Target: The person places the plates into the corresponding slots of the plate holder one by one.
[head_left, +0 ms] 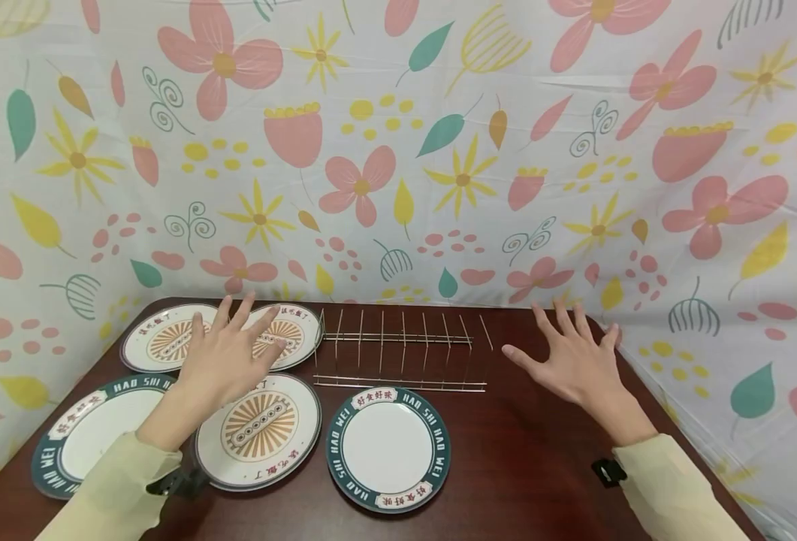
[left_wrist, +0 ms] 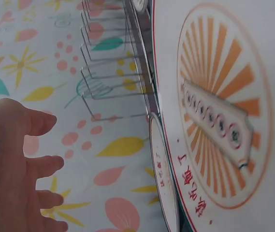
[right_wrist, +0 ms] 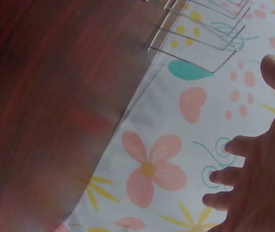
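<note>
My left hand (head_left: 225, 361), fingers spread and holding nothing, hovers over the plates at the left. Beneath and around it lie a front patterned plate (head_left: 259, 432) with an orange sunburst, two more sunburst plates (head_left: 158, 338) behind, and a green-rimmed plate (head_left: 56, 451) partly hidden by the forearm. My right hand (head_left: 577, 364) is spread over the right side of the table, also with nothing in it. Between the hands stands a wire dish rack (head_left: 401, 383) with upright prongs and no plate in it. Another green-rimmed plate (head_left: 387, 451) lies flat in front of the rack.
The dark reddish wooden table (head_left: 520, 466) ends at a rounded corner on the right. A white cloth (head_left: 398, 188) printed with flowers and leaves hangs behind the table and along its sides. The rack stands near the back edge.
</note>
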Available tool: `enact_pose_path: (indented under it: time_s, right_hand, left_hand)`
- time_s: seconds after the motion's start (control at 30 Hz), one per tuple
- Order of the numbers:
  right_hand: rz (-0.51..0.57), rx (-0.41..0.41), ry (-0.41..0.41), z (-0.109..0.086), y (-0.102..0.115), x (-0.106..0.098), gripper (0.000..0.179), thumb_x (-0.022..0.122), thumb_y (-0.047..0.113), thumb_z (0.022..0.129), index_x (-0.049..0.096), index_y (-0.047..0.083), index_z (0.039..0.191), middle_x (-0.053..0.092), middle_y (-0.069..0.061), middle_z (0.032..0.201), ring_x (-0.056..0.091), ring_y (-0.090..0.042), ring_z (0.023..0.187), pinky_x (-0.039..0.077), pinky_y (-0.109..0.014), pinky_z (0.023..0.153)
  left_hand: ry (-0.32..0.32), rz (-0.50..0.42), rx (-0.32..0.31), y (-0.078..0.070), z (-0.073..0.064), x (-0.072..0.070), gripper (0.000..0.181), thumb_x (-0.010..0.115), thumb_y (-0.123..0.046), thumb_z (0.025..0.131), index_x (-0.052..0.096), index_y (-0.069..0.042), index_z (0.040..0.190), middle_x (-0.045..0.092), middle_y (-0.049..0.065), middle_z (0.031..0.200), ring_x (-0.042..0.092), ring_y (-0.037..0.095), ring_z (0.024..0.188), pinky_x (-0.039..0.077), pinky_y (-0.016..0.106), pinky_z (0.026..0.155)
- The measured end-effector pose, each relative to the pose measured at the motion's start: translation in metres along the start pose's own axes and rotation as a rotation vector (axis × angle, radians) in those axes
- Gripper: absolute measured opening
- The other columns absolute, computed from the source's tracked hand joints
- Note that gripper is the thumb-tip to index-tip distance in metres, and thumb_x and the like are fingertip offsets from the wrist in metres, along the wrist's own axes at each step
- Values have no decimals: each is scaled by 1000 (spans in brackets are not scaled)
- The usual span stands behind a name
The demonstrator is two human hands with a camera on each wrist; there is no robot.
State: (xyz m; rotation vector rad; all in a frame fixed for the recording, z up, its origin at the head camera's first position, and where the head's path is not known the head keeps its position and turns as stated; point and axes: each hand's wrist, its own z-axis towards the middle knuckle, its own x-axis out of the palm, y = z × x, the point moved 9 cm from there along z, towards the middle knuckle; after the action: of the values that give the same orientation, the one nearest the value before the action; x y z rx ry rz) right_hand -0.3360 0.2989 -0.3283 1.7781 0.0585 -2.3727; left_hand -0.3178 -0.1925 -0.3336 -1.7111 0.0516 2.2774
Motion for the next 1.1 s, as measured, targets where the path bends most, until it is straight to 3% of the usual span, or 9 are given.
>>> enact_pose_path:
  time_s: [0.23, 0.5, 0.63, 0.8, 0.93, 1.1]
  right_hand:
    - [62, -37, 31, -2, 8, 4, 104, 50, 80, 95, 25, 10, 168, 19, -29, 169, 15, -51, 155, 0, -86, 109]
    - [118, -87, 28, -6, 16, 7, 98, 54, 73, 98, 22, 14, 170, 25, -28, 168, 22, -49, 153, 11, -82, 113]
    - [152, -112, 20, -7, 20, 9, 95, 57, 68, 100, 23, 14, 169, 32, -29, 165, 31, -52, 148, 25, -79, 110]
    - [238, -135, 45, -6, 25, 14, 88, 58, 59, 104, 20, 14, 170, 38, -26, 163, 39, -52, 142, 47, -74, 91]
    - [338, -164, 61, -4, 30, 18, 83, 59, 49, 107, 21, 10, 169, 43, -25, 160, 49, -48, 136, 49, -69, 94]
    - [480, -202, 77, -1, 35, 20, 75, 61, 36, 109, 25, 8, 168, 48, -28, 155, 64, -42, 119, 55, -56, 88]
  left_hand:
    - [-56, -12, 33, -13, -18, -5, 62, 58, -45, 104, 49, -18, 159, 19, 23, 171, 12, 52, 155, 10, 82, 113]
    - [-88, -58, 69, -32, -41, -4, 72, 70, -41, 95, 48, -17, 159, 35, 26, 164, 22, 56, 151, 21, 78, 114]
    - [-117, -112, 97, -45, -54, -5, 74, 76, -37, 89, 53, -12, 155, 47, 24, 157, 36, 53, 147, 33, 74, 112]
    - [-147, -234, 104, -61, -68, -7, 60, 83, -32, 86, 66, -8, 138, 67, 13, 135, 62, 37, 127, 53, 60, 98]
    - [-83, -405, 106, -73, -75, -2, 44, 85, -27, 86, 69, -13, 125, 72, 2, 112, 71, 25, 104, 59, 45, 89]
    - [73, -668, 92, -82, -81, 16, 44, 85, -19, 87, 66, -16, 127, 70, 6, 104, 72, 10, 83, 60, 29, 69]
